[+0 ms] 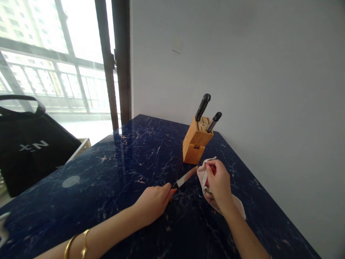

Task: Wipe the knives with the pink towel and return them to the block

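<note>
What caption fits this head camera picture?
Left hand holds a knife, right hand grips a cloth, beside a knife block.

The left hand (154,201) lies low, palm down, fingers curled shut, its bare arm stretching in from the bottom left. The right hand (219,183) sits near it, fingers pinched shut, its arm coming up from the bottom right.

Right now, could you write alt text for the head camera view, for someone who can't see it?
The left hand holds a knife flat on a dark blue marbled table; the right hand grips a cloth beside a wooden knife block.
</note>
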A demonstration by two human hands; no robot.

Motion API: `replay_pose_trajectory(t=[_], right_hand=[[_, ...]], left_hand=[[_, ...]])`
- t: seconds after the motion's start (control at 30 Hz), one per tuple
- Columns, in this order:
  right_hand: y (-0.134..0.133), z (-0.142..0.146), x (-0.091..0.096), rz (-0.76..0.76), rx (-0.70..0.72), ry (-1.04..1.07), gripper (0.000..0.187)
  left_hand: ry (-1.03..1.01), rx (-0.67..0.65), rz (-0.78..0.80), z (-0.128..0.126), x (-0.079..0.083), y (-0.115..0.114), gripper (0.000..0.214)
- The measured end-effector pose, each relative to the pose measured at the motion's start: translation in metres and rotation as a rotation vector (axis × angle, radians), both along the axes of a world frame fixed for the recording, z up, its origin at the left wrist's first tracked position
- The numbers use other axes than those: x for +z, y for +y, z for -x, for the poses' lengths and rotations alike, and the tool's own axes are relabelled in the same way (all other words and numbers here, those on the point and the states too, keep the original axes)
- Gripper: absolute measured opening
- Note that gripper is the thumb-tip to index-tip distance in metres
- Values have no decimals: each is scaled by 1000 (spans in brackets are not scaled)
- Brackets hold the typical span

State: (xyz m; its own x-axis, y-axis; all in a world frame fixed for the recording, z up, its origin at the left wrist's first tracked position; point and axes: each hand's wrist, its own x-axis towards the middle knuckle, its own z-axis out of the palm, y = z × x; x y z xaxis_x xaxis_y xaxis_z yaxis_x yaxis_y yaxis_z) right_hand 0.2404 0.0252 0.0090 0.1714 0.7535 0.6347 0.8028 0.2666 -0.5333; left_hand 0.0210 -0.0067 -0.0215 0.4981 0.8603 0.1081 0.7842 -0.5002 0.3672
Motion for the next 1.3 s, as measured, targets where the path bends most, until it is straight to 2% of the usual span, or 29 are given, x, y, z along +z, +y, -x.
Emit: replay_pose_trajectory(t=[0.1, 0.33, 0.53, 0.7, 0.97, 1.1, 1.3], right_hand=[[-3, 4, 1, -6, 19, -7, 10], [-9, 30, -8, 61, 210, -118, 11], [3, 20, -14, 39, 121, -26, 10], [5, 22, -16, 48, 148, -26, 11], [-3, 12, -3, 23, 62, 33, 12], [-6, 20, -3, 12, 150, -20, 12], [-2, 38, -15, 80, 254, -90, 11]], left_hand=[[-55, 19, 28, 1, 0, 1, 40], [-23, 20, 17, 0, -1, 1, 36], [2, -14, 4, -1, 1, 0, 38], [-18, 5, -1, -2, -3, 0, 38], [-123, 33, 53, -1, -3, 2, 36], [-134, 48, 74, -1, -1, 4, 37], [-60, 34, 24, -1, -3, 9, 37]])
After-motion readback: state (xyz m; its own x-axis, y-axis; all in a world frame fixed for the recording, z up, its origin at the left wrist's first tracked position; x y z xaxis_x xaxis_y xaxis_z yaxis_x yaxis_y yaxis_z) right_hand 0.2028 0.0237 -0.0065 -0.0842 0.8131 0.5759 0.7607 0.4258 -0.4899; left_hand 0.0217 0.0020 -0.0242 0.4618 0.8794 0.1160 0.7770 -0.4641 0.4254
